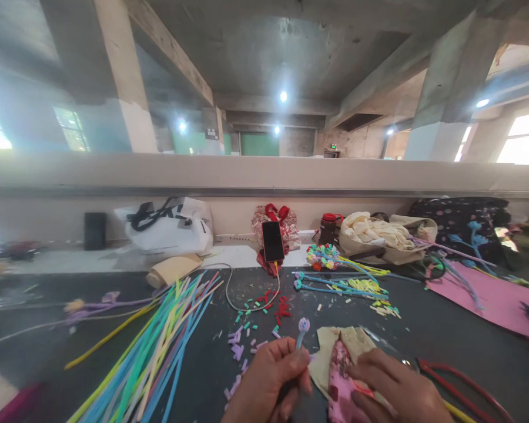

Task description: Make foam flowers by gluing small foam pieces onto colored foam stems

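Observation:
My left hand (275, 376) pinches a blue stem topped by a small round lilac flower (304, 325), held upright near the front of the dark table. To its right, my right hand (390, 388) rests its bent fingers on a pink, stained glue gun (341, 379); whether it grips the tool is unclear. The pink tool lies on a crumpled beige cloth (324, 346). Short lilac pieces (237, 351) are scattered left of my left hand, with red pieces (283, 306) farther back.
Long colored pipe cleaners (158, 346) spread across the left. Red-handled pliers (461, 382) lie at the right. A phone (273, 241) with a cable leans on a red-and-white bag (293, 220). Finished flower stems (324, 257) and a pink sheet (489, 299) lie back right.

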Demonstrator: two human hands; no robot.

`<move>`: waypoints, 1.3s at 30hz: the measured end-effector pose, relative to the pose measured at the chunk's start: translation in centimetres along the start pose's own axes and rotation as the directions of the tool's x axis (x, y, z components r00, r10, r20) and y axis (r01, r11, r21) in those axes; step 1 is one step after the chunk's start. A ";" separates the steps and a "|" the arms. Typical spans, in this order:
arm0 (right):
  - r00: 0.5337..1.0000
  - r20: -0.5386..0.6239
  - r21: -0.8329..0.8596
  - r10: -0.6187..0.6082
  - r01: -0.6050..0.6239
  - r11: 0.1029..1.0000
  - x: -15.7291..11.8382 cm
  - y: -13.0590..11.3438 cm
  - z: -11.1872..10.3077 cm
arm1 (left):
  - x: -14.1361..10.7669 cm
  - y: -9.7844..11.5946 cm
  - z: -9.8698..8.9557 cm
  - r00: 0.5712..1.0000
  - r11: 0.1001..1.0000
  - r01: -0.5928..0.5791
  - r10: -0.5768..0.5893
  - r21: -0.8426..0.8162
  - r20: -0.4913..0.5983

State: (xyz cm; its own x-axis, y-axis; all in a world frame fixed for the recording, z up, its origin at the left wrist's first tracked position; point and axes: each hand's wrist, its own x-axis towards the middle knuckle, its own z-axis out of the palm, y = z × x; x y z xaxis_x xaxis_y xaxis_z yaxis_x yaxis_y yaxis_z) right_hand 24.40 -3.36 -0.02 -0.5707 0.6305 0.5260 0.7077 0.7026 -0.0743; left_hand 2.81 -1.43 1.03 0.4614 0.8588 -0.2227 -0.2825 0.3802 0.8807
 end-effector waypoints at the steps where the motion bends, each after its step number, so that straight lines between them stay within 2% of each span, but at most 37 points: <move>1: 0.999 -0.017 0.109 0.044 -0.042 0.993 1.0 -0.8 -0.7 | 0.0 -0.1 0.1 1.000 1.000 0.013 -0.013 0.001 0.020; 3: 0.997 -0.049 0.259 0.055 -0.041 0.965 2.7 -2.3 -1.5 | 0.1 -0.4 0.4 0.998 0.999 0.027 -0.026 -0.025 0.048; 5: 0.996 -0.076 0.326 0.040 -0.013 0.945 3.7 -3.1 -1.5 | 0.1 -0.5 0.5 0.997 0.998 0.032 -0.027 -0.061 0.075; 11: 0.989 -0.147 0.349 0.016 0.037 0.936 4.4 -3.1 0.0 | 0.1 -0.6 0.5 0.988 0.998 0.029 -0.020 -0.055 0.154; 16: 0.983 -0.182 0.358 0.034 0.034 0.933 4.6 -3.5 -0.4 | 0.2 -0.5 0.7 0.984 0.998 0.024 -0.013 -0.058 0.177; 18: 0.985 -0.160 0.373 0.063 0.002 0.928 4.6 -3.5 -0.6 | 0.1 -0.4 0.9 0.990 1.000 0.012 -0.013 0.005 0.137; 22: 0.976 0.003 0.411 0.220 -0.202 0.889 4.2 -2.7 -1.0 | -0.2 -0.3 1.2 0.999 0.988 0.039 -0.042 0.152 0.019; 25: 0.956 0.078 0.430 0.282 -0.287 0.856 3.9 -1.5 -1.3 | -0.5 -0.4 1.3 0.998 0.955 0.067 -0.069 0.289 -0.001; 28: 0.964 0.108 0.450 0.245 -0.267 0.852 3.9 -0.5 -2.0 | -1.0 -0.4 1.4 0.997 0.880 0.067 -0.073 0.470 -0.004; 31: 0.975 0.146 0.470 0.167 -0.217 0.855 4.3 0.0 -2.7 | -1.5 -0.2 1.9 0.994 0.751 0.106 -0.094 0.652 -0.053; 34: 0.976 0.195 0.475 0.098 -0.181 0.861 4.8 0.1 -3.0 | -1.8 0.0 2.3 0.990 0.717 0.140 -0.124 0.682 -0.073; 37: 0.970 0.242 0.462 0.010 -0.124 0.878 5.3 0.0 -3.1 | -1.6 0.0 2.2 0.969 0.685 0.191 -0.248 0.703 -0.022; 39: 0.964 0.262 0.428 -0.047 -0.072 0.901 5.7 0.0 -3.1 | -1.4 0.0 2.1 0.965 0.676 0.187 -0.263 0.713 -0.004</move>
State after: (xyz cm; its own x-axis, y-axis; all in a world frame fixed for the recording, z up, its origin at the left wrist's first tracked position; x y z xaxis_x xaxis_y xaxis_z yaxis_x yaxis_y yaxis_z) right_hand 22.43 -0.82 5.56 -0.6924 0.6611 0.2890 0.5005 0.7285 -0.4677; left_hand 3.92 -3.35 2.18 0.5158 0.7302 -0.4480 0.4952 0.1726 0.8515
